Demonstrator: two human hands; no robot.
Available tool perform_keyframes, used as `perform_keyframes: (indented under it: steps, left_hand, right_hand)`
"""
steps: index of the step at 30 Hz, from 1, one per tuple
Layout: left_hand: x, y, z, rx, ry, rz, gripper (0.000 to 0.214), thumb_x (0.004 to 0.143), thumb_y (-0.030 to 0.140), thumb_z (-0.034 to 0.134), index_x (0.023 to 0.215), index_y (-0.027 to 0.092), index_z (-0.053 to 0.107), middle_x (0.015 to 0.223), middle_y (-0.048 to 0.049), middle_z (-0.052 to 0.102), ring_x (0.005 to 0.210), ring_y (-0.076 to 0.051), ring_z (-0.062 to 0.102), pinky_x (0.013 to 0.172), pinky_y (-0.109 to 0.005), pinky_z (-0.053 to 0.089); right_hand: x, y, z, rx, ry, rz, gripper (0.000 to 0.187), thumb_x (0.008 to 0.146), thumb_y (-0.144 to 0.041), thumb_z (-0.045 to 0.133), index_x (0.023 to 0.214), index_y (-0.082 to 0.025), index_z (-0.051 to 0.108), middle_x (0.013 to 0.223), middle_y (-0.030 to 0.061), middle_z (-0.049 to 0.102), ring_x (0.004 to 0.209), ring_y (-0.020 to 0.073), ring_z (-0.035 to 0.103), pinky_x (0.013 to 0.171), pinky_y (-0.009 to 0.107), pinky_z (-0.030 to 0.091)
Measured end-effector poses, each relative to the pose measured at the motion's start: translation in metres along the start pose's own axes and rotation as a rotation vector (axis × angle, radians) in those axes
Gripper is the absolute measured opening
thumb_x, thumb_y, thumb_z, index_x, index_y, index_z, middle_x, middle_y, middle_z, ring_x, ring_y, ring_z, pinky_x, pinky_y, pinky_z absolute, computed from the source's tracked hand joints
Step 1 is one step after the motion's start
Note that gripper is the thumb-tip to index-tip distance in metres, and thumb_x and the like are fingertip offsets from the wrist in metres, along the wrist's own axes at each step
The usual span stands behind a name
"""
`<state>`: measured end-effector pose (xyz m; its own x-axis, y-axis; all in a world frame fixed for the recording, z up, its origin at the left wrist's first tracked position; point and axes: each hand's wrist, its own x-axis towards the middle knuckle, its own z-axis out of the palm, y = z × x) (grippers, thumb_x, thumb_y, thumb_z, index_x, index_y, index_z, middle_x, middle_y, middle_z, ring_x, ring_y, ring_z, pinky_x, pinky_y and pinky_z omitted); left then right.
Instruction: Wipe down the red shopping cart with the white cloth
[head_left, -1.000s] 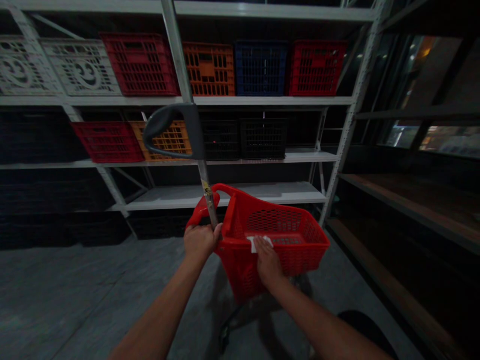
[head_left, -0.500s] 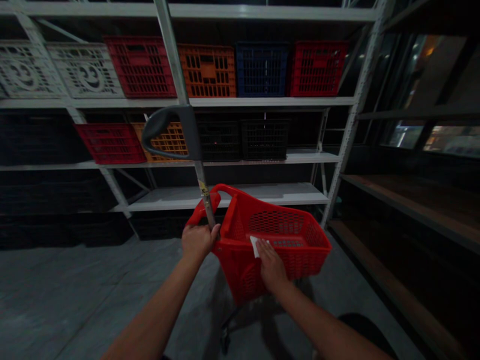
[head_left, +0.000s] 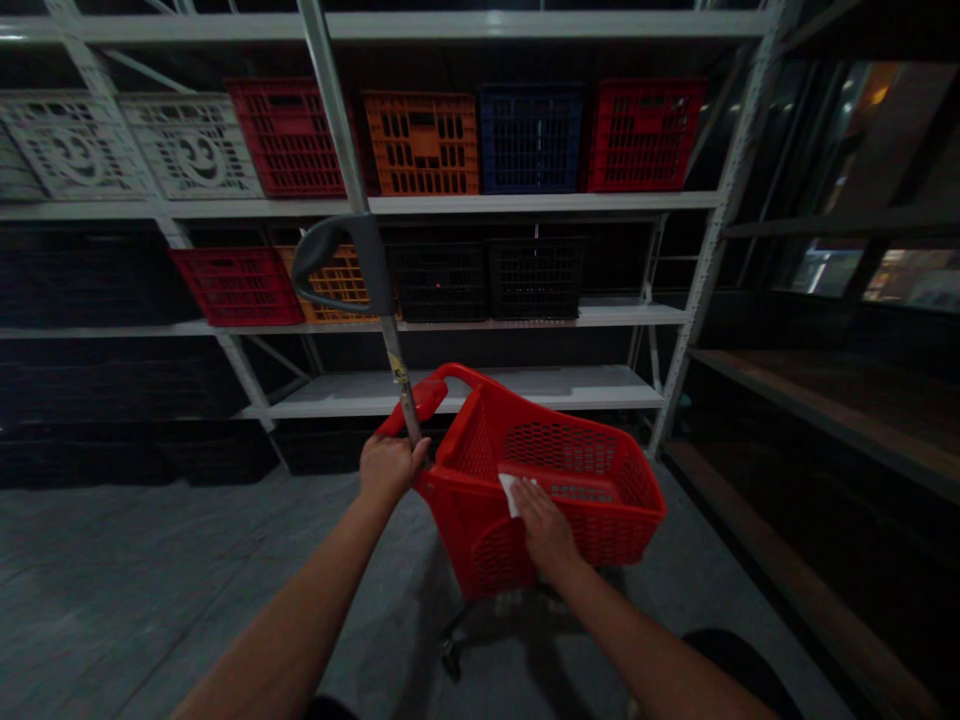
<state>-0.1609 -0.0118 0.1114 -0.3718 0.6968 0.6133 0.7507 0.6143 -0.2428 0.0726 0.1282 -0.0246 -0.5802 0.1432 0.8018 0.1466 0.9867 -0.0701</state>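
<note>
A red plastic shopping cart (head_left: 495,560) with a mesh basket stands in front of me, turned toward the right. My left hand (head_left: 388,472) is wrapped round the near end of its red handle (head_left: 429,400), with the thumb beside the foot of a metal pole (head_left: 341,140). That pole rises at a slant and carries a grey loop grip (head_left: 379,265). On the near rim of the basket, my right hand (head_left: 547,530) presses a small white cloth or wipe (head_left: 510,492), its fingers laid over it. The basket's visible inside holds nothing.
White metal shelving (head_left: 540,204) runs behind the cart, bearing an orange crate (head_left: 424,145), a blue crate (head_left: 531,140), and several red, white and black ones. Dark shelves (head_left: 825,400) line the right side. A caster wheel (head_left: 450,660) rests on the grey floor (head_left: 187,580).
The view has shifted slightly, so the shelves sit a little further right. Both hands keep their places on the cart, and the cloth stays under my right fingers at the rim.
</note>
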Motion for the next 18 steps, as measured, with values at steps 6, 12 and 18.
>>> perform_keyframes:
  steps: [6,12,18]
  left_hand:
    - [0.013,-0.022,0.012,-0.069,0.000,0.036,0.057,0.086,0.049,0.023,0.071,0.013,0.064,0.070,-0.0140,0.065,0.075,-0.027,0.060,0.072,-0.038,0.038]
    - [-0.021,0.031,0.002,-0.371,0.436,-0.211,0.040,0.082,0.044,0.041,0.101,0.012,0.053,0.110,-0.0168,0.057,0.111,-0.028,0.048,0.094,-0.043,0.034]
    - [-0.041,0.144,0.004,-0.506,0.017,0.183,0.034,0.088,0.037,0.032,0.095,0.019,0.061,0.101,-0.0085,0.065,0.100,-0.021,0.055,0.098,-0.044,0.030]
  right_hand:
    - [-0.105,0.089,-0.076,-0.213,-0.016,0.164,0.068,0.074,0.003,0.031,0.139,-0.017,0.030,0.133,0.0092,0.048,0.126,0.0197,0.038,0.101,0.045,0.040]
    - [-0.107,0.078,-0.071,-0.256,0.070,0.267,0.061,0.076,0.001,0.031,0.135,-0.015,0.038,0.126,0.0115,0.053,0.123,0.0204,0.043,0.099,0.045,0.041]
    - [-0.024,0.002,-0.003,-0.119,-0.071,0.228,0.048,0.077,-0.002,0.037,0.123,-0.005,0.052,0.121,0.0157,0.057,0.118,0.0217,0.048,0.101,0.042,0.039]
